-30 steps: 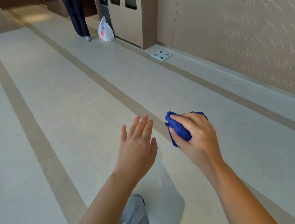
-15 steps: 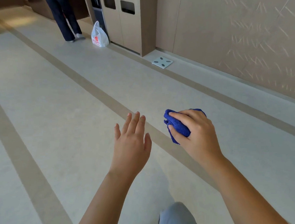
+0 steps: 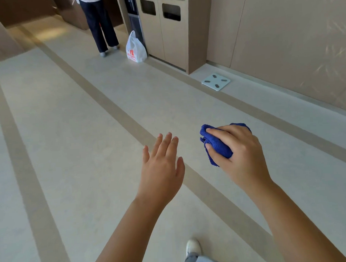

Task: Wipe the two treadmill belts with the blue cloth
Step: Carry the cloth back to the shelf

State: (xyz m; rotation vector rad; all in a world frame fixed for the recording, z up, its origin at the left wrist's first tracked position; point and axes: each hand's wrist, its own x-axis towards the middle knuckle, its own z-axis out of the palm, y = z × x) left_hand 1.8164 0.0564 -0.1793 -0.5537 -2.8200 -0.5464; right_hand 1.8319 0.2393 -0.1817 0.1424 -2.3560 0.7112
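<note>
My right hand (image 3: 240, 157) grips a bunched-up blue cloth (image 3: 216, 145) in the air above the floor, fingers curled over its top. My left hand (image 3: 161, 167) hovers just to the left of it, flat and empty, fingers straight and pointing forward. No treadmill or belt is in view. My white shoe (image 3: 193, 247) shows at the bottom edge.
Pale floor with tan stripes runs ahead. At the back stand a beige bin cabinet (image 3: 167, 30), a white plastic bag (image 3: 136, 49) and a person in dark trousers (image 3: 100, 25). A white bathroom scale (image 3: 215, 81) lies by the right wall.
The view has swung so the cabinet, bag, scale and person sit further right in frame. My foot has stepped forward. Both hands keep the same pose, cloth still held.
</note>
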